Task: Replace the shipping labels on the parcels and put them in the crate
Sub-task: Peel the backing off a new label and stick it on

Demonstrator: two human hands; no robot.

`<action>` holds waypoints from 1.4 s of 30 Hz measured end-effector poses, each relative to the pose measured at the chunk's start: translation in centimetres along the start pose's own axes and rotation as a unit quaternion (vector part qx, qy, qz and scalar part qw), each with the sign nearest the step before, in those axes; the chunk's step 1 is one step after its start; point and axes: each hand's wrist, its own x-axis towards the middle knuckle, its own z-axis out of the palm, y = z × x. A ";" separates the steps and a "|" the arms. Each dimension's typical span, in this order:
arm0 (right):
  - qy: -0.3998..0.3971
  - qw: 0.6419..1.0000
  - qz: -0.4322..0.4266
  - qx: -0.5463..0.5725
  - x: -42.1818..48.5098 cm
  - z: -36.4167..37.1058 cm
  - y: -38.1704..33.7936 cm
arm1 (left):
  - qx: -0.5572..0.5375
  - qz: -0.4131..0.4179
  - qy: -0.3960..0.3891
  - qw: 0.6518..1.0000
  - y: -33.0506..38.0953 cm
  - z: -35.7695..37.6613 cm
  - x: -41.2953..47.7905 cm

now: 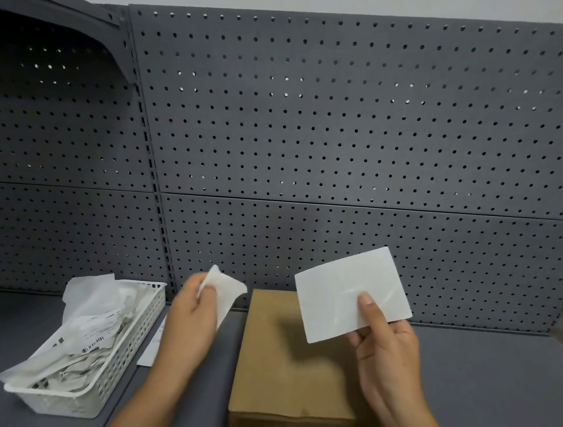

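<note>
My right hand holds a white rectangular label by its lower edge, my thumb pressed on its front and the other fingers behind it. The label is lifted in the air above the back part of a brown cardboard parcel and is tilted; the side I see is blank. My left hand is closed around a crumpled white piece of paper, which sticks out from between my fingers, and it hangs in the air between the parcel and a white plastic basket.

The parcel lies flat on the grey shelf surface, near the middle, with its far end close to the back edge under the grey pegboard wall. I see no label on its top. The basket stands toward the left side of the surface and is full of crumpled white papers, some with printed barcodes. A flat white sheet lies on the surface just beside the basket, partly hidden behind my left forearm.
</note>
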 end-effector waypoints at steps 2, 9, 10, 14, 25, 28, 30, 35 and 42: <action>-0.009 1.000 -0.001 -0.020 0.0 0.5 0.3 | 0.012 -0.025 0.028 0.999 -0.2 -2.0 0.7; -0.040 0.998 0.019 -0.049 -0.2 3.1 2.1 | 0.085 0.046 0.080 0.992 -0.5 -8.1 0.4; -0.042 0.997 0.023 -0.054 -0.2 3.5 2.4 | 0.112 0.061 0.097 0.987 -1.0 -9.2 0.7; -0.060 0.996 0.032 -0.064 -0.4 5.0 3.3 | 0.311 0.115 0.136 0.934 -4.4 -14.0 3.0; -0.080 0.993 0.041 -0.076 -0.6 7.8 5.6 | 0.631 0.011 -0.191 0.752 -10.5 -16.7 6.9; -0.087 0.993 0.039 -0.075 -0.8 8.2 5.9 | 0.597 -0.051 -0.278 0.751 -10.6 -16.4 7.3; -0.087 0.993 0.034 -0.078 -0.8 8.2 6.0 | 0.586 -0.083 -0.309 0.745 -10.3 -16.2 7.7; -0.080 0.993 0.029 -0.083 -0.9 8.0 6.1 | 0.549 -0.150 -0.293 0.768 -10.4 -15.2 7.9; -0.098 0.991 0.004 -0.091 -1.8 8.3 5.0 | 0.492 -0.139 -0.248 0.823 -10.9 -16.5 7.6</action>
